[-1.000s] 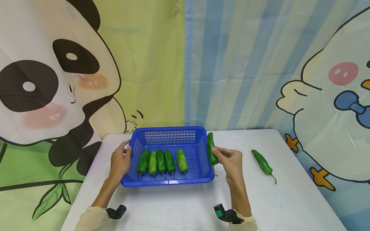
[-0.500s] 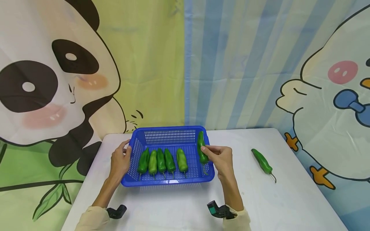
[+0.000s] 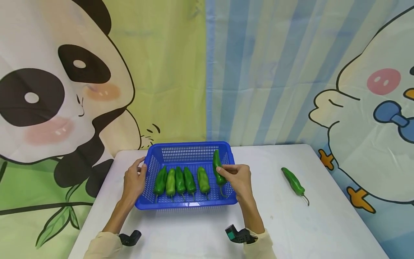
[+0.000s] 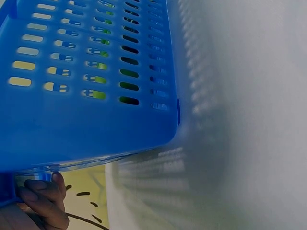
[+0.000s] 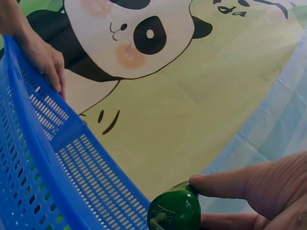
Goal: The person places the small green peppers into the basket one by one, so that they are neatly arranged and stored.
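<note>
A blue plastic basket with slotted walls stands on the white table. Its left rim is gripped by my left hand; in the left wrist view, curled fingers show under the rim. My right hand pinches a dark green pepper between thumb and fingers, over the right part of the basket, its stem pointing toward me. Seen end-on in the right wrist view, the same pepper shows its stem end. Several green peppers lie side by side in the basket, stems toward me, with a gap before the rightmost pepper.
One more green pepper lies on the table to the right of the basket. Behind the table hangs a cloth backdrop with cartoon animals. Each wrist carries a black camera.
My right hand has moved left with the pepper, from beside the basket's right rim to over its inside. The left hand and the other peppers have stayed put.
</note>
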{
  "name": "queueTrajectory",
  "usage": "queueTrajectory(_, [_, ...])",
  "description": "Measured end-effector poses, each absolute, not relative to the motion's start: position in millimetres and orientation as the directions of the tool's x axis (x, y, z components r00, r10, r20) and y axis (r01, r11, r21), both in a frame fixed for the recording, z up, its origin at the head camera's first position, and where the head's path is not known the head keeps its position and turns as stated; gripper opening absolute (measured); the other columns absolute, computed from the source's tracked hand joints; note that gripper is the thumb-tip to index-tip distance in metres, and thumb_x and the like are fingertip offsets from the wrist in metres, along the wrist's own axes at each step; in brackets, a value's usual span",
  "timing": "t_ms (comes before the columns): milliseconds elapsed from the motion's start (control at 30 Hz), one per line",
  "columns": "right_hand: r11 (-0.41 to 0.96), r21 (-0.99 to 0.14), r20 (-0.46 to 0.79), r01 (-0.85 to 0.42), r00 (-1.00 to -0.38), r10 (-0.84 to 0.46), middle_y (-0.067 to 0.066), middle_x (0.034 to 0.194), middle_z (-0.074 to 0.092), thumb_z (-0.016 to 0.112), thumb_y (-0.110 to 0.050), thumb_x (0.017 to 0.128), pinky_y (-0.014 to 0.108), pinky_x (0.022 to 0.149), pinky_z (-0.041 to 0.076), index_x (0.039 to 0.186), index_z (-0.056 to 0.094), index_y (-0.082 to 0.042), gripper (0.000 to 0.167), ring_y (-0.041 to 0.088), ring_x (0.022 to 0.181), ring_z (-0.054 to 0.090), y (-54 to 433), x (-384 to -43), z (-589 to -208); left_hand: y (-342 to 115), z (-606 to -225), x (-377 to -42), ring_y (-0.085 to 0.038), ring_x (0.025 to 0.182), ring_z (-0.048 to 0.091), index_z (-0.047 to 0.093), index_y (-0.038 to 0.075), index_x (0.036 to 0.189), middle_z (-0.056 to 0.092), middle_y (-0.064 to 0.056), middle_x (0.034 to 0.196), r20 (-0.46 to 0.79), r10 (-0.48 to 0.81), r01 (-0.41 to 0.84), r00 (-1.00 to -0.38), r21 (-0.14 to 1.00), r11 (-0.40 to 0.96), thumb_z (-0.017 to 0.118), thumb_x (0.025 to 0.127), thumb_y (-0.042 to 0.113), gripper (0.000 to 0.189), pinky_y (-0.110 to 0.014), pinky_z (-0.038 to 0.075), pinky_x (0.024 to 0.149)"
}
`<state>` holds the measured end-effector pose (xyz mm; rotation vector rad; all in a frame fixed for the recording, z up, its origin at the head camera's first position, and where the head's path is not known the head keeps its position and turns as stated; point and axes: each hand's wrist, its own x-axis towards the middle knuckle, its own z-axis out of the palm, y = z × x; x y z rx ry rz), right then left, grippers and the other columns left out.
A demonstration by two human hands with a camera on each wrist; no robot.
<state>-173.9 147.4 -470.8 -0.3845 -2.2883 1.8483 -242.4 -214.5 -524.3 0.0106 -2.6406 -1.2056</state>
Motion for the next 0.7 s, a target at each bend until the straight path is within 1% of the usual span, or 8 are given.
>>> queueTrajectory(167, [0.244,-0.967,-0.005,0.079,-0.957,0.29,0.025,0.11,0.082,0.088,-0.021,0.093,0.041,0.088,0.066,0.113,0.082,0.006,0.033,0.032,0.097,0.081,144,-177,-472,-214,-525,-243,-0.034,0.08,0.073,0.051,0.0,0.159,0.076,-0.032,0.105,0.219,-0.107,0.094,-0.97,0.743,0.662,0.044,0.117,0.021,0.048,-0.03,0.052,0.065])
queueTrajectory(367, [0.298,-0.95,-0.003,0.098,-0.953,0.301,0.023,0.11,0.082,0.087,-0.018,0.094,0.044,0.091,0.066,0.111,0.083,0.005,0.029,0.035,0.102,0.08,138,-182,-470,-214,-528,-245,-0.035,0.083,0.074,0.052,0.001,0.159,0.077,-0.032,0.107,0.225,-0.109,0.099,-0.968,0.744,0.661,0.045,0.117,0.02,0.047,-0.031,0.051,0.068])
queueTrajectory(500, [0.326,-0.941,0.007,0.096,-0.954,0.3,0.024,0.109,0.082,0.087,-0.016,0.093,0.047,0.091,0.065,0.109,0.083,0.006,0.028,0.038,0.104,0.079,134,-185,-473,-214,-529,-245,-0.035,0.083,0.075,0.052,0.0,0.159,0.077,-0.032,0.106,0.231,-0.105,0.104,-0.967,0.74,0.665,0.045,0.117,0.021,0.047,-0.031,0.052,0.067])
queueTrajectory(567, [0.347,-0.934,0.02,0.087,-0.955,0.295,0.025,0.107,0.082,0.087,-0.015,0.093,0.047,0.088,0.066,0.108,0.083,0.006,0.027,0.038,0.101,0.08,132,-187,-475,-214,-529,-245,-0.034,0.083,0.075,0.052,0.0,0.159,0.077,-0.031,0.105,0.236,-0.105,0.108,-0.966,0.739,0.665,0.044,0.117,0.021,0.048,-0.031,0.052,0.067])
queueTrajectory(700, [0.421,-0.904,0.056,0.08,-0.951,0.303,0.025,0.101,0.082,0.088,-0.013,0.092,0.043,0.077,0.067,0.105,0.083,0.007,0.025,0.036,0.088,0.082,126,-193,-480,-215,-528,-245,-0.034,0.081,0.075,0.053,-0.001,0.158,0.077,-0.031,0.103,0.243,-0.104,0.115,-0.964,0.74,0.663,0.044,0.117,0.021,0.047,-0.03,0.052,0.067])
